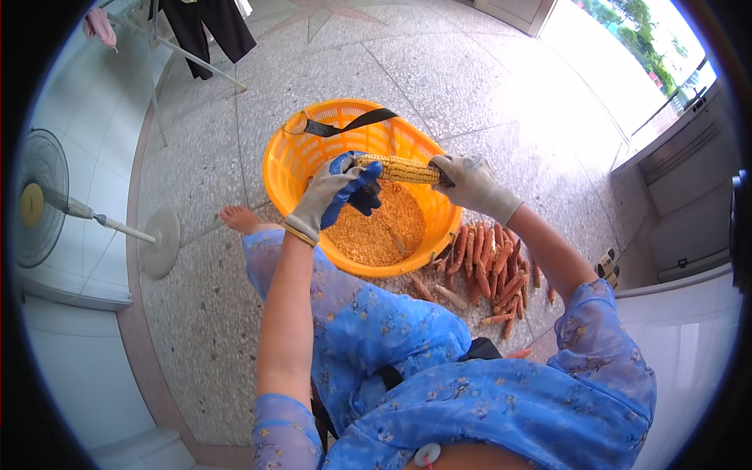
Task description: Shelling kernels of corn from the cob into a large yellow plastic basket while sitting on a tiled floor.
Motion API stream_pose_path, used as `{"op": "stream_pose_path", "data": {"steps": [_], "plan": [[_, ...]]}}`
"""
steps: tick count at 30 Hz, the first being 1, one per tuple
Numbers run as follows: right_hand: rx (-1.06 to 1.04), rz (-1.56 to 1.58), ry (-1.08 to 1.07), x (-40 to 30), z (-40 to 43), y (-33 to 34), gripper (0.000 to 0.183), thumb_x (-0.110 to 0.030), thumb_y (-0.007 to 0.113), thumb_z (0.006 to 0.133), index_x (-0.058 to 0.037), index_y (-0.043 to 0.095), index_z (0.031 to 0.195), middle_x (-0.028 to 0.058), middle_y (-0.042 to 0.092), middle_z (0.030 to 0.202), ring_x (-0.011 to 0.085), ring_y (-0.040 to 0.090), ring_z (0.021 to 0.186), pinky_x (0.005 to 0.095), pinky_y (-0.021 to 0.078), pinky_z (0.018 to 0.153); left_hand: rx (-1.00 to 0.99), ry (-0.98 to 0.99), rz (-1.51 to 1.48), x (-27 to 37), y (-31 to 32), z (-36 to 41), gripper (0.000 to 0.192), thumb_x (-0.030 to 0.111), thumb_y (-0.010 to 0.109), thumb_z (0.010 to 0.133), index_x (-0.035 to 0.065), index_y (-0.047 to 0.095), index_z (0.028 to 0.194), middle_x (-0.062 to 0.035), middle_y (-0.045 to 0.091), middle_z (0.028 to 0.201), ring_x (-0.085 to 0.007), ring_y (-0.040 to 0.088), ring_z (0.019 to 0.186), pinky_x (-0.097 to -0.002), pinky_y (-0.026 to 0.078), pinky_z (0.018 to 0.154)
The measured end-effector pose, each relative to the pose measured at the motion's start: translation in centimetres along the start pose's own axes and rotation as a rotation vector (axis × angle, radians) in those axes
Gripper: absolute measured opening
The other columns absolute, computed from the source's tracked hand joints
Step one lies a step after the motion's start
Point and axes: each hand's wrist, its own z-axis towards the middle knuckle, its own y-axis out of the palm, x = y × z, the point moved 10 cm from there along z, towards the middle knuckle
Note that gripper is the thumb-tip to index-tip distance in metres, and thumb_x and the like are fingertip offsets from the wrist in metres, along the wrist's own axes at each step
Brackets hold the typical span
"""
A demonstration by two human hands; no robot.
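Observation:
An ear of yellow corn (402,169) is held level between my two gloved hands, above an orange plastic basket (358,270). My left hand (341,188), in a grey glove with a blue palm, grips its left end. At the other end, my right hand (473,181) holds the tip in a pale glove with a dark palm. Loose corn kernels (376,235) cover the bottom of the basket, and a black strap (352,124) crosses its far rim.
Bare reddish corncobs (490,264) lie heaped on the speckled floor right of the basket. A standing fan (41,200) with a round base (160,244) is at the left. Dark trousers (211,29) hang on a rack at the upper left. A doorway is at the upper right.

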Motion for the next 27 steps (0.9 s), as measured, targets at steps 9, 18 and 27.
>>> {"op": "stream_pose_path", "data": {"steps": [9,18,27], "plan": [[-0.128,-0.112,-0.078,-0.2,4.8,0.2,0.02,-0.022,0.061,0.092,-0.0097,0.054,0.106,0.01,0.06,0.079,0.0276,0.064,0.071,0.0426,0.0507,0.067,0.175,0.053,0.034,-0.2,-3.4,2.0,0.025,0.027,0.056,0.094,0.005,0.057,0.106,-0.0059,0.062,0.073,-0.0151,0.062,0.053,-0.0276,0.05,0.044],[-0.205,0.078,0.007,1.1,7.5,4.6,0.015,-0.017,0.061,0.089,-0.0067,0.057,0.099,0.0135,0.063,0.075,0.0332,0.065,0.072,0.0451,0.0517,0.068,0.35,0.061,0.066,-1.1,-6.6,2.2,0.027,0.022,0.046,0.096,0.0039,0.058,0.112,-0.0078,0.061,0.074,-0.0164,0.059,0.052,-0.0283,0.046,0.041],[-0.218,0.064,0.068,0.6,7.4,3.5,0.017,-0.018,0.06,0.09,-0.0077,0.056,0.102,0.0132,0.064,0.076,0.0324,0.066,0.074,0.0445,0.0523,0.069,0.269,-0.003,-0.188,-1.9,-6.2,2.6,0.029,0.023,0.055,0.093,0.0042,0.055,0.115,-0.0086,0.062,0.078,-0.0182,0.063,0.058,-0.0292,0.049,0.044]]}}
